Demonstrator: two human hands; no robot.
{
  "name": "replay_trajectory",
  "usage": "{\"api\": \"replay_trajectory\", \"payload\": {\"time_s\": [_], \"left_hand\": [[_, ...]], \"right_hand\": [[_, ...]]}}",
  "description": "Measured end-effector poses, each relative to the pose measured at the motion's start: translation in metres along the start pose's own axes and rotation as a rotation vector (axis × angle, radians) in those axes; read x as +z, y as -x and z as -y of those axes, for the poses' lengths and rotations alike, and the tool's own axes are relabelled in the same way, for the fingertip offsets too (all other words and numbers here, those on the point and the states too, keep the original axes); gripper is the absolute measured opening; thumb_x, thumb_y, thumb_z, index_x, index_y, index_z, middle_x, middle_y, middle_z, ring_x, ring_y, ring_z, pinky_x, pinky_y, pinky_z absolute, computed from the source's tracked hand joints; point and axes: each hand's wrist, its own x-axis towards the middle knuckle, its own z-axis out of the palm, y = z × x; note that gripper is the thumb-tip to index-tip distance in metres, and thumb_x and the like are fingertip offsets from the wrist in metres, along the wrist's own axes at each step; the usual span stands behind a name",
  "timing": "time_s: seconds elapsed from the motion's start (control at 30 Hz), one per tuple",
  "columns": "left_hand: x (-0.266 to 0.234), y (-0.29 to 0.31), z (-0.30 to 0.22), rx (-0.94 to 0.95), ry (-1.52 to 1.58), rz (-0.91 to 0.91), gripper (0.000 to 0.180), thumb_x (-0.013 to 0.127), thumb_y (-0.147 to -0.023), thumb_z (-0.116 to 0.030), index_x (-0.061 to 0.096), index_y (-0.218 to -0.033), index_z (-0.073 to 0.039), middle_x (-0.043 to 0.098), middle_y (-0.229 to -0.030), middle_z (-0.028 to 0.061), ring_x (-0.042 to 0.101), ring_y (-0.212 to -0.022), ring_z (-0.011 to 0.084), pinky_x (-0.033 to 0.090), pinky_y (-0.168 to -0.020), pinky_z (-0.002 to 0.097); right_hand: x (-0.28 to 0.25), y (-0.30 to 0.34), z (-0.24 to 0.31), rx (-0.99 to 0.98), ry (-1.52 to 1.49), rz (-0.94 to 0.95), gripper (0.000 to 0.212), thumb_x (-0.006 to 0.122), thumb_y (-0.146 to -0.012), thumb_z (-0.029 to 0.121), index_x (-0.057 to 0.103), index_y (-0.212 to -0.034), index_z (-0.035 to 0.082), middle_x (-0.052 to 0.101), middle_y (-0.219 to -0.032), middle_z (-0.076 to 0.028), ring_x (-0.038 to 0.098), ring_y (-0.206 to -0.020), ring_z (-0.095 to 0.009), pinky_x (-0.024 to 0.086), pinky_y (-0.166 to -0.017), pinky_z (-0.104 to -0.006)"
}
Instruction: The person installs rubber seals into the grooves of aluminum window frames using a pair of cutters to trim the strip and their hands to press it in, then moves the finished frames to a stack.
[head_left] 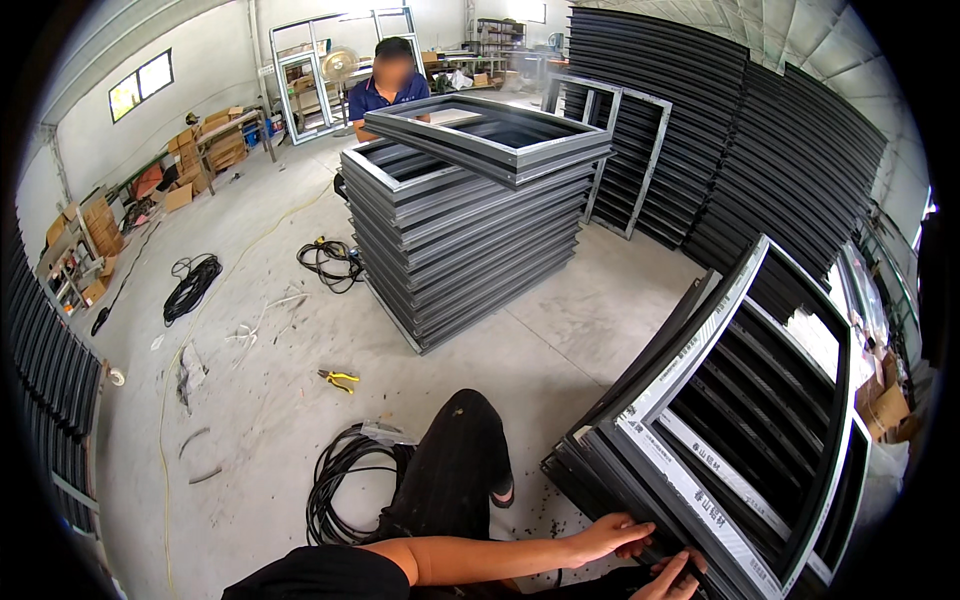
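My left hand reaches in at the lower right, its fingers bent together against the side of a dark window frame. Just below it, my right hand is pinched at the same edge, partly cut off by the picture's lower border. Whatever thin dark thing the fingertips hold cannot be made out against the black profile. The frame leans with several others, its face partly covered by printed white protective film. A coil of black cord or strip lies on the floor beside my bent knee.
Yellow-handled pliers lie on the concrete floor. Ahead stands a tall stack of grey frames, with a co-worker behind it. More black coils and a yellow cable lie to the left. High stacks of dark frames rise at the right.
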Motion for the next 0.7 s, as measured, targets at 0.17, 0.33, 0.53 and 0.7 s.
{"api": "replay_trajectory", "payload": {"time_s": [0.17,0.33,0.53,0.7], "left_hand": [[-0.001,0.0,0.001,0.011,-0.012,-0.005,0.044,0.061,-0.088,-0.048,0.058,-0.085,-0.004,0.059,-0.075,0.0028,0.054,-0.07,0.0092,0.043,-0.061,0.0226],[-0.001,-0.002,0.004,0.02,-0.007,0.012,0.045,0.06,-0.088,-0.049,0.059,-0.084,-0.004,0.059,-0.074,0.0024,0.054,-0.069,0.009,0.042,-0.061,0.0222],[-0.003,-0.007,0.011,0.036,0.0,0.001,0.046,0.059,-0.088,-0.049,0.059,-0.084,-0.003,0.059,-0.074,0.0022,0.054,-0.068,0.0088,0.042,-0.06,0.0214],[-0.008,-0.015,0.024,0.043,-0.009,-0.038,0.047,0.059,-0.088,-0.05,0.06,-0.087,-0.003,0.059,-0.073,0.002,0.054,-0.068,0.0087,0.042,-0.06,0.0213]], "right_hand": [[0.001,0.001,0.003,0.009,-0.004,0.008,0.02,0.063,-0.09,0.015,0.066,-0.093,-0.005,0.064,-0.076,-0.008,0.053,-0.06,-0.012,0.044,-0.051,-0.0253],[0.002,-0.001,0.0,-0.026,-0.004,-0.004,0.02,0.062,-0.09,0.014,0.066,-0.092,-0.006,0.064,-0.074,-0.007,0.052,-0.058,-0.011,0.043,-0.05,-0.0246],[0.002,0.0,0.004,-0.024,-0.005,0.009,0.019,0.062,-0.09,0.013,0.066,-0.094,-0.006,0.066,-0.078,-0.009,0.055,-0.062,-0.012,0.046,-0.053,-0.0252],[0.002,0.001,0.003,-0.029,-0.006,0.009,0.02,0.063,-0.09,0.012,0.066,-0.096,-0.006,0.067,-0.083,-0.011,0.058,-0.067,-0.014,0.049,-0.058,-0.026]]}}
